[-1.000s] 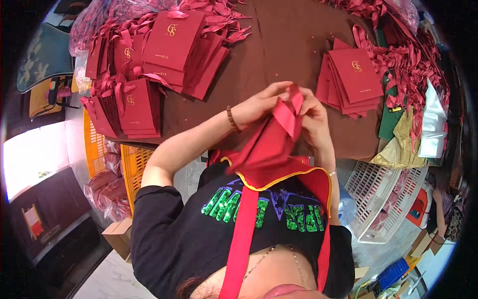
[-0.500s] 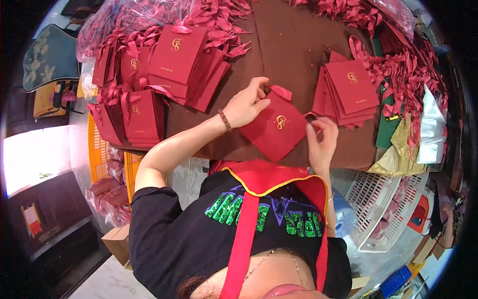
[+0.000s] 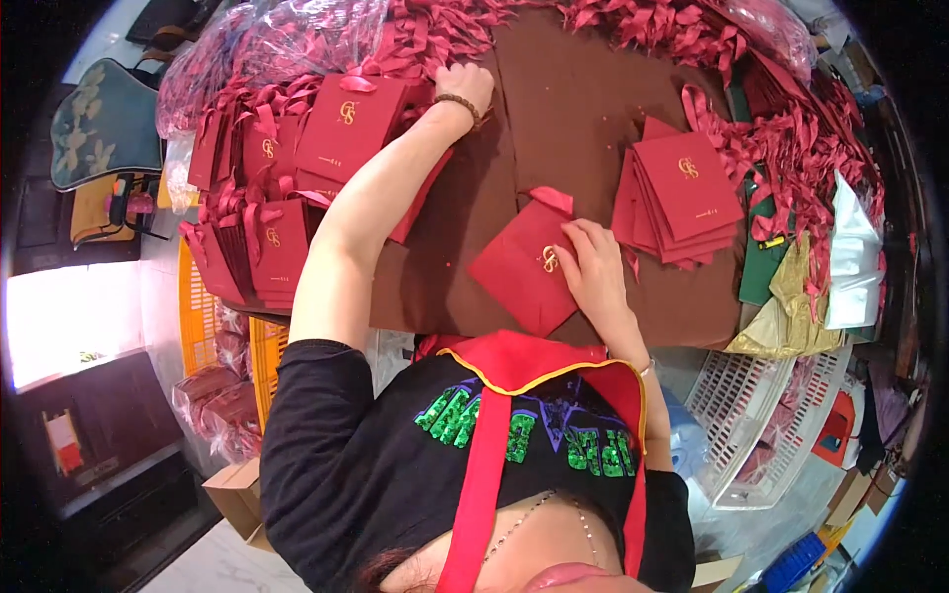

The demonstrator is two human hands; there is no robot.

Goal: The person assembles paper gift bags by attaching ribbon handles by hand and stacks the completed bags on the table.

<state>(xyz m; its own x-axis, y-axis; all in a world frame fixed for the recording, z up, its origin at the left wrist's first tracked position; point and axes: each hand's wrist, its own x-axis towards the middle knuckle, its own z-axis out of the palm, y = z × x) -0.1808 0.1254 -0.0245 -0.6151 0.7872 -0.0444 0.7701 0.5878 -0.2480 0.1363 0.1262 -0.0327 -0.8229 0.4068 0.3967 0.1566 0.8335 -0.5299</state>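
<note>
The brown-covered table (image 3: pixel 554 109) spreads out before me, and at its far left a thick heap of red ribbons (image 3: pixel 435 35) lies partly beneath clear plastic film (image 3: pixel 326 30). A second tangle of ribbons (image 3: pixel 801 178) covers the right-hand side. Just in front of the first heap, on my left, stand several groups of red bags (image 3: pixel 336 133), packed close and overlapping, with a gold mark on the faces I can see. Beyond the near right corner, lower than the tabletop, is a white slatted crate (image 3: pixel 727 395). My red apron (image 3: pixel 524 361), edged in yellow, comes up to the table's near edge. To my right sits a smaller stack of red bags (image 3: pixel 687 183), its layers fanned unevenly, beside a white pouch (image 3: pixel 853 262) and a gold sheet (image 3: pixel 786 316) farther right. One single bag (image 3: pixel 524 267) lies flat near the front edge, between the two stocks, turned cornerwise to me. My right hand (image 3: pixel 596 267) rests on its right part, fingers and thumb a little apart on the upper face, not clamped. My left hand (image 3: pixel 467 87) is stretched far out to the edge of the ribbons at left; its fingertips are hidden, so I cannot tell whether they pinch anything. A short ribbon loop (image 3: pixel 552 200) pokes out from the single bag's far corner, and a beaded bracelet (image 3: pixel 457 101) circles my left wrist.
</note>
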